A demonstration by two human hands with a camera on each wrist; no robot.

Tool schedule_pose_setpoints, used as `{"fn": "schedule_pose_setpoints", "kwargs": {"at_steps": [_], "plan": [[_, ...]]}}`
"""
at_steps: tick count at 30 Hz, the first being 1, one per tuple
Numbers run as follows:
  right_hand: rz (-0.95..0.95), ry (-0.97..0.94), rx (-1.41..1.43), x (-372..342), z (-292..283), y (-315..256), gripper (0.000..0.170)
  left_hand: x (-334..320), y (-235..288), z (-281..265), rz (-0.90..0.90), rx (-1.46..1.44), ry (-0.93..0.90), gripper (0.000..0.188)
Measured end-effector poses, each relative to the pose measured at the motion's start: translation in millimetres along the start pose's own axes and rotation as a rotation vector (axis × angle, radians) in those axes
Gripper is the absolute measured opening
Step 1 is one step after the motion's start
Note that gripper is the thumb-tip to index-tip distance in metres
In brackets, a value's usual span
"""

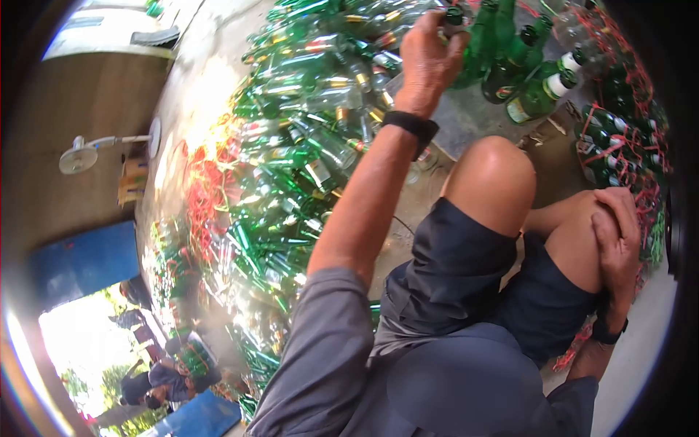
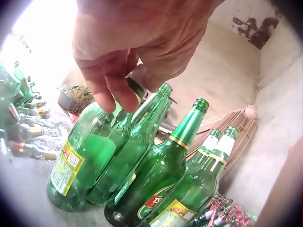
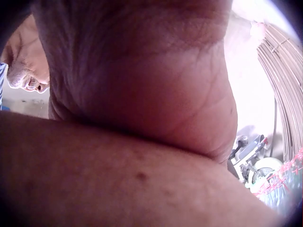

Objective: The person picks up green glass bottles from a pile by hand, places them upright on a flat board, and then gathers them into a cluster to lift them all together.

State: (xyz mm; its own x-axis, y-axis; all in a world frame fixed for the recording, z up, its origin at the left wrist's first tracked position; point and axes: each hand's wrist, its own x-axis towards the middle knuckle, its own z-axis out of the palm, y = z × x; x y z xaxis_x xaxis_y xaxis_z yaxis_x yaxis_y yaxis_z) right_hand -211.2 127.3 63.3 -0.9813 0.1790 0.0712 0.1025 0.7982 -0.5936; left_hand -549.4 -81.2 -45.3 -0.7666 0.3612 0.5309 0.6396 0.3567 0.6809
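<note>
Left hand's (image 1: 431,64) fingers grasp a clear-green glass bottle (image 1: 454,16) near its neck, one o'clock, beside standing green glass bottles (image 1: 502,84). Step: probably grouping; next likely calls for steady placement. Right hand (image 1: 617,237) rests relaxed on the knee (image 1: 575,233), three o'clock.

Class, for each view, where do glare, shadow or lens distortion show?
Head view: the wide lens bows the scene inside dark rounded edges, and glare bleaches the floor near the red strings; left wrist view: the upper left is washed out, while the dark green bottle shows fairly clearly; right wrist view: the right hand is in shadow against a bleached background.
</note>
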Motion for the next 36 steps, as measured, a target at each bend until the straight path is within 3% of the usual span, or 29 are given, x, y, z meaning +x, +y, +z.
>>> {"fn": "schedule_pose_setpoints", "kwargs": {"at_steps": [1,2,8,10,12,16,18,20,22,24,26,27,28,31,36], "plan": [[0.012,0.003,0.005,0,1,-1,0.024,-7,-3,9,-0.024,-0.035,0.139,0.042],[-0.001,-0.007,0.011,0,2,0,0.024,-12,-12,12,-0.006,-0.071,0.124,0.045],[0.002,-0.011,0.019,-1,4,13,0.024,-66,-12,-12,-0.097,-0.081,0.165,0.042],[0.004,-0.012,0.004,-1,4,16,0.024,-99,-19,-34,-0.405,-0.192,0.111,0.038],[0.004,-0.01,-0.014,-2,2,19,0.023,-138,-37,-63,-0.525,-0.303,0.182,0.035],[0.023,-0.028,-0.038,-2,-1,19,0.023,-217,-110,-132,-0.793,0.026,0.37,0.033],[0.029,-0.019,-0.036,-2,-1,19,0.023,-248,-151,-168,-0.959,-0.082,0.533,0.04],[0.044,-0.024,-0.081,-1,-1,18,0.023,-267,-182,-214,-1.158,-0.158,0.488,0.055],[0.065,-0.036,-0.066,2,-1,14,0.022,-276,-203,-236,-1.302,-0.12,0.642,0.058],[0.088,-0.044,-0.052,5,0,10,0.022,-280,-225,-260,-1.423,-0.229,0.606,0.095],[0.107,-0.047,-0.054,8,1,3,0.022,-277,-243,-270,-1.476,-0.257,0.635,0.103],[0.118,-0.046,-0.057,9,2,-1,0.022,-272,-248,-275,-1.485,-0.313,0.621,0.103],[0.131,-0.047,-0.059,10,2,-4,0.022,-266,-253,-271,-1.49,-0.252,0.703,0.088],[0.166,-0.048,-0.061,12,3,-11,0.022,-253,-262,-274,-1.517,-0.354,0.642,0.069],[0.157,-0.031,-0.055,14,3,-9,0.023,-248,-287,-272,-1.568,-0.39,0.656,0.059]]}}
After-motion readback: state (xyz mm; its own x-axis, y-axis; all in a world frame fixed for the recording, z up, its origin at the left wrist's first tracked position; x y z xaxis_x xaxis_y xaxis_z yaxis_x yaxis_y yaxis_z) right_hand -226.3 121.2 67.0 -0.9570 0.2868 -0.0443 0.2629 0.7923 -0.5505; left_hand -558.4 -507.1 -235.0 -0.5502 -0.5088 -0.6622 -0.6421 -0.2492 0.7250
